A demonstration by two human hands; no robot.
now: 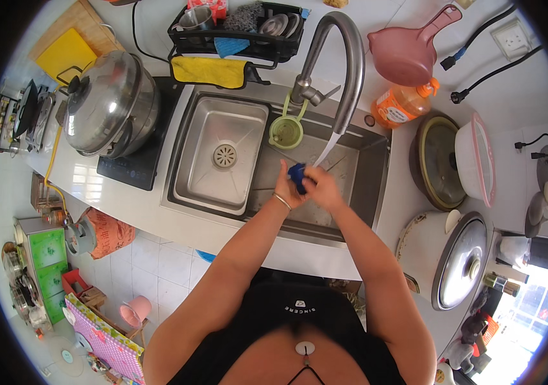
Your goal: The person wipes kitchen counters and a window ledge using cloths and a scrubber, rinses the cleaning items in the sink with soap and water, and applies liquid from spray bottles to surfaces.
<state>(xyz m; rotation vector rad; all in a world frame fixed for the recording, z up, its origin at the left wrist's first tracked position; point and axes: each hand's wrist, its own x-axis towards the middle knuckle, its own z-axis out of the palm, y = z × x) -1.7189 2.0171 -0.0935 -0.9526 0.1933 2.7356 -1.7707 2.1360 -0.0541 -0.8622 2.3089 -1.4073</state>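
Observation:
Over the right-hand basin of the steel sink [381, 186], my hands hold a small dark blue item [297, 178]; it looks soft and crumpled like a cloth, but its kind is unclear. My left hand [290, 194], with a bracelet at the wrist, cups it from the left, thumb pointing up. Closed on its right side is my right hand [322, 187], fingers bent. Water runs from the arched faucet [353, 70] in a stream just beyond my right hand. A green strainer cup [286, 132] hangs from the faucet's base.
A large steel pot [110, 106] sits on a black cooktop [134, 160] at left. Behind the sink stands a black rack [274, 48] with a yellow cloth [210, 71]. To the right are an orange soap bottle [397, 108], a pink ladle [405, 54], basins and a lidded pot [424, 247].

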